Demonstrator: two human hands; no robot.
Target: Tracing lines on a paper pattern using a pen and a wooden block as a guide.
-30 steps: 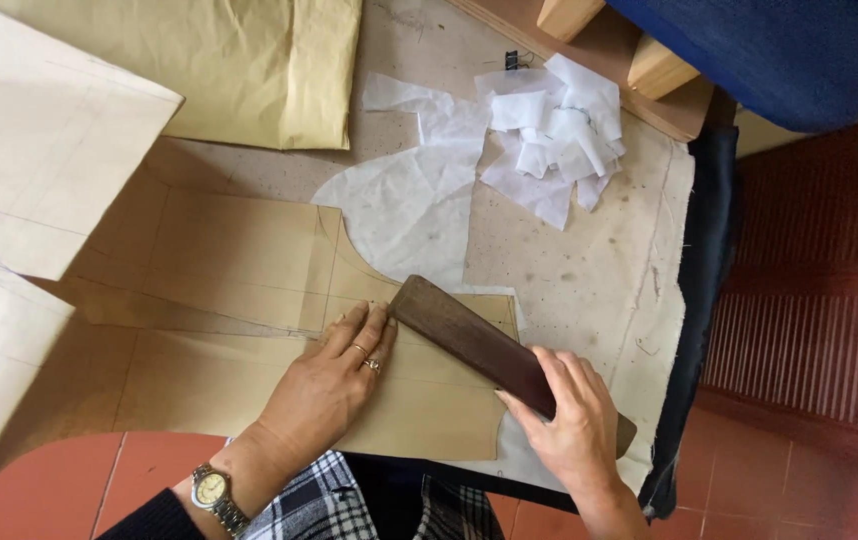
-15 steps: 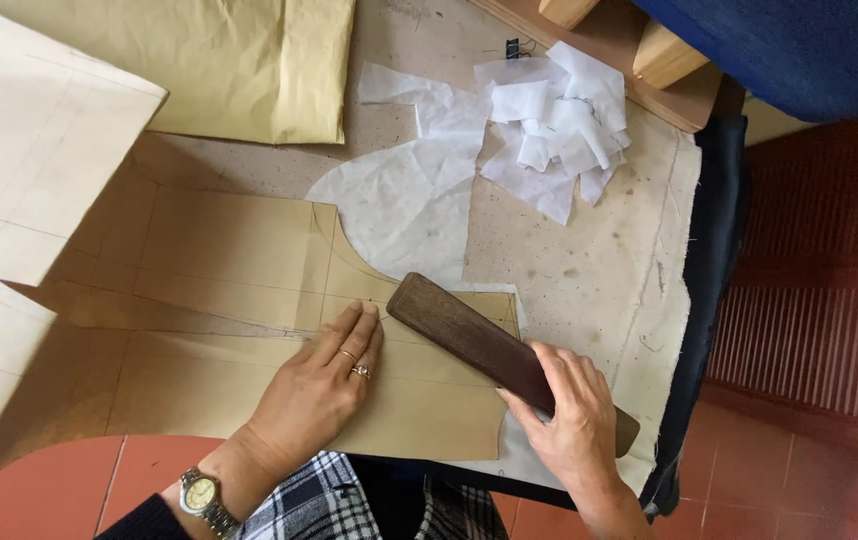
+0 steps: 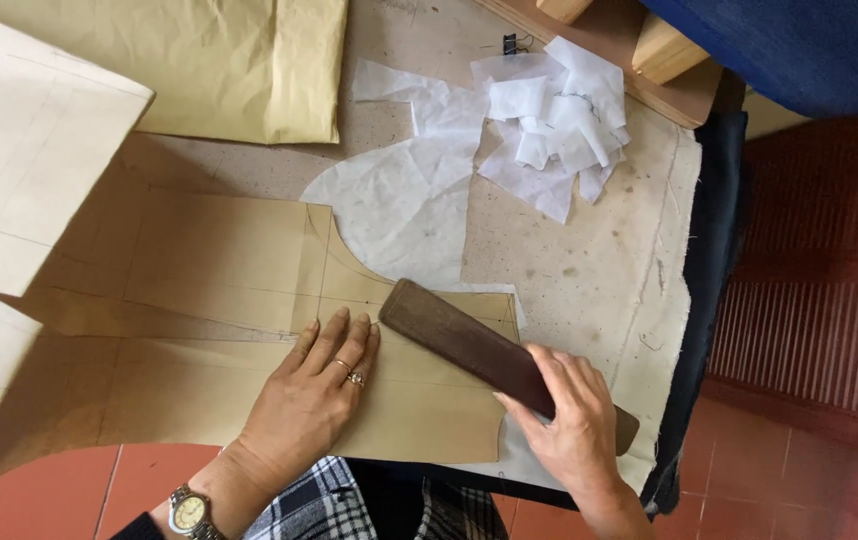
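Right hand (image 3: 571, 428): we are gripping the near end of a dark wooden block (image 3: 479, 352), fingers curled over it; the block is lying slantwise near the bench's near edge.

Left hand (image 3: 314, 392): we are pressing it flat, fingers spread and holding nothing, on a tan paper pattern (image 3: 219, 290) just beside the block's far end. A wristwatch (image 3: 190, 512) is showing on that wrist.

Bench (image 3: 589, 260): a stained cloth is covering it.

White paper scraps (image 3: 559, 125): lying in a heap toward the far right corner.

Yellow folded fabric (image 3: 239, 60): lying along the far edge.
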